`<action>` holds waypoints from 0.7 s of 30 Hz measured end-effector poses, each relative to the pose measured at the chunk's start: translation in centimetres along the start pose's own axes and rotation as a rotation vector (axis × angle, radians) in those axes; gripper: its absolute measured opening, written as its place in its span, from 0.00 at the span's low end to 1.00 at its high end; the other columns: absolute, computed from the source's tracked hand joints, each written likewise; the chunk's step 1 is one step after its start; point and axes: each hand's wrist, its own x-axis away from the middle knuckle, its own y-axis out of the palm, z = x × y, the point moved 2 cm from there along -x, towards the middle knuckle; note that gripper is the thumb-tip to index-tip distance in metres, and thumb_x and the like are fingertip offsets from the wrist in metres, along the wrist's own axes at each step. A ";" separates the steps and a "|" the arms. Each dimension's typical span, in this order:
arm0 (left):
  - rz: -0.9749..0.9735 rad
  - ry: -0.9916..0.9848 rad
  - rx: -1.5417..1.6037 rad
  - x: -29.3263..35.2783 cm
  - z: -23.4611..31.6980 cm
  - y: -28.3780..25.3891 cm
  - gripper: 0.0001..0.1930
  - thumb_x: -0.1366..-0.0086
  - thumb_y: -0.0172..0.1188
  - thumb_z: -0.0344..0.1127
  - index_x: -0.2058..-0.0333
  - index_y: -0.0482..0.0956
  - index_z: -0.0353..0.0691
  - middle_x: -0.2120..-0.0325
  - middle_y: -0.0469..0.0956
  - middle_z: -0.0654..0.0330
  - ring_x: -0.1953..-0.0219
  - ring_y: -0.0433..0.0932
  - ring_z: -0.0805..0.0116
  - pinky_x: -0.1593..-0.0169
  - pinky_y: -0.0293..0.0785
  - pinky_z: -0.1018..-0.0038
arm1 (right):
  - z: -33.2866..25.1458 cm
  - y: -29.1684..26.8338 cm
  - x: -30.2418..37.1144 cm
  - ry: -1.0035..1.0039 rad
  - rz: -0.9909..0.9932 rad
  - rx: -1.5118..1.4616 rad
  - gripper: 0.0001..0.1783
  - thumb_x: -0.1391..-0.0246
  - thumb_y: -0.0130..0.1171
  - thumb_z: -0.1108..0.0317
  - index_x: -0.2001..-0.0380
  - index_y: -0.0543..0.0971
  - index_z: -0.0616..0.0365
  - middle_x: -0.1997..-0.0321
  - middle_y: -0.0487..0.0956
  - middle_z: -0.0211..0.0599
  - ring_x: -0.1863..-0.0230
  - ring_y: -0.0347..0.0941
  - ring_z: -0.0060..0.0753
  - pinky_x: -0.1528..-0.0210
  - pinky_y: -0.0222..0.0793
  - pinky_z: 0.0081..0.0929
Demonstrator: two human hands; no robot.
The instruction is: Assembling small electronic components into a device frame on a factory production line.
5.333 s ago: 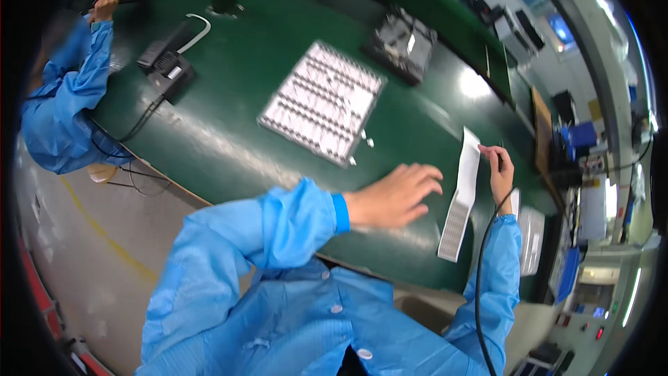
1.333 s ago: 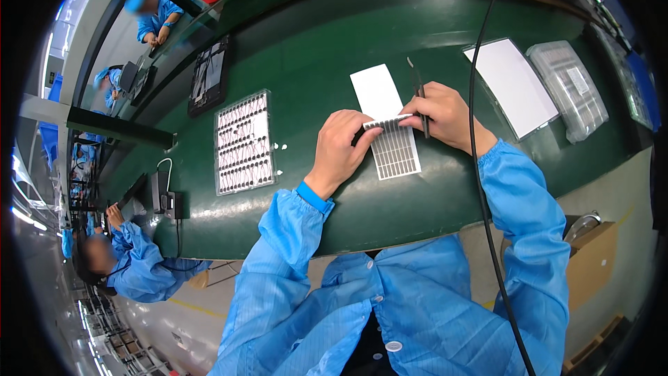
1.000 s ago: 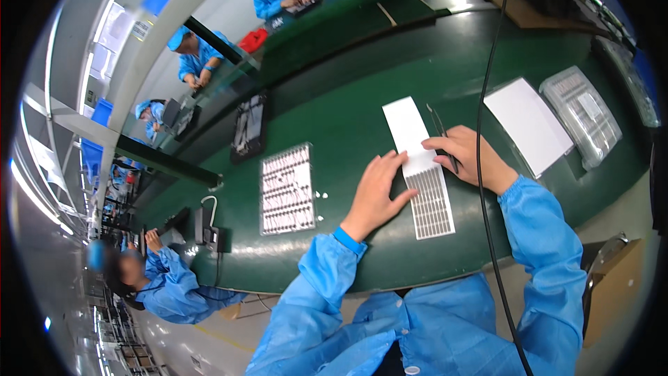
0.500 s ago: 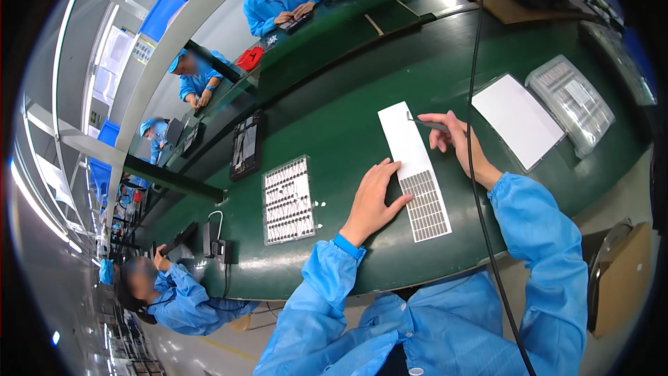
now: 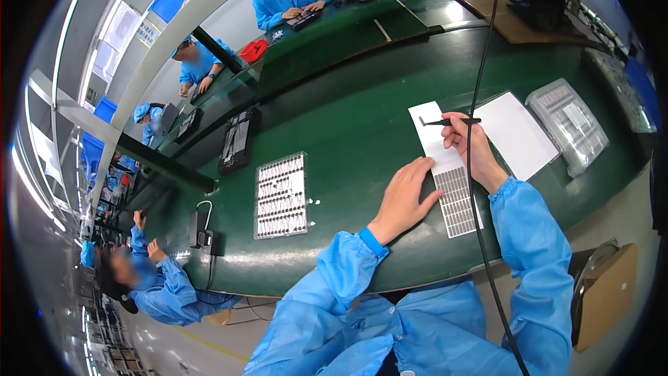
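A narrow white sheet (image 5: 430,134) lies on the green bench in front of me, its near part covered with rows of small grey rectangular stickers (image 5: 456,198). My left hand (image 5: 407,195) rests flat along its left edge, fingers stretched out and thumb near the stickers. In my right hand (image 5: 465,136) is a pair of black tweezers (image 5: 445,122), pinched between thumb and fingers and pointing left. Their tip is over the sheet's bare far part, beside a small grey strip (image 5: 422,120); whether they grip it I cannot tell.
Left stands a clear tray (image 5: 281,195) of small wired parts, with white bits beside it. Rightward lie a white sheet (image 5: 518,136) and a clear plastic package (image 5: 569,125). A black cable (image 5: 480,87) hangs before my right arm. Co-workers in blue sit beyond and to the left.
The view has shifted, so the bench things sit differently in it. My right hand has turned and the tweezers now lie more level over the sheet. My left hand stays on the sheet.
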 end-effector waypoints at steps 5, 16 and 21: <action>0.039 -0.038 0.144 2.2 -2.5 -3.4 0.19 0.35 0.62 0.32 0.47 0.76 0.37 0.47 0.78 0.51 0.45 0.76 0.50 0.41 0.72 0.63 | -0.5 0.5 0.3 0.026 -0.014 -0.007 0.18 0.35 0.60 0.60 0.49 0.78 0.63 0.66 0.82 0.34 0.68 0.77 0.22 0.60 0.73 0.20; 0.086 -0.170 0.279 4.7 -3.9 -6.5 0.10 0.35 0.60 0.25 0.55 0.80 0.34 0.56 0.81 0.52 0.55 0.81 0.56 0.52 0.77 0.69 | -1.9 0.7 0.2 -0.007 -0.077 0.116 0.15 0.32 0.56 0.62 0.52 0.78 0.63 0.66 0.79 0.35 0.71 0.72 0.21 0.64 0.68 0.18; 0.060 -0.143 0.265 4.8 -3.7 -6.3 0.08 0.35 0.59 0.26 0.57 0.80 0.35 0.58 0.81 0.53 0.56 0.82 0.54 0.52 0.77 0.67 | -0.8 -1.0 -0.3 -0.042 0.000 0.314 0.14 0.37 0.61 0.64 0.52 0.78 0.60 0.68 0.79 0.30 0.70 0.71 0.17 0.64 0.65 0.16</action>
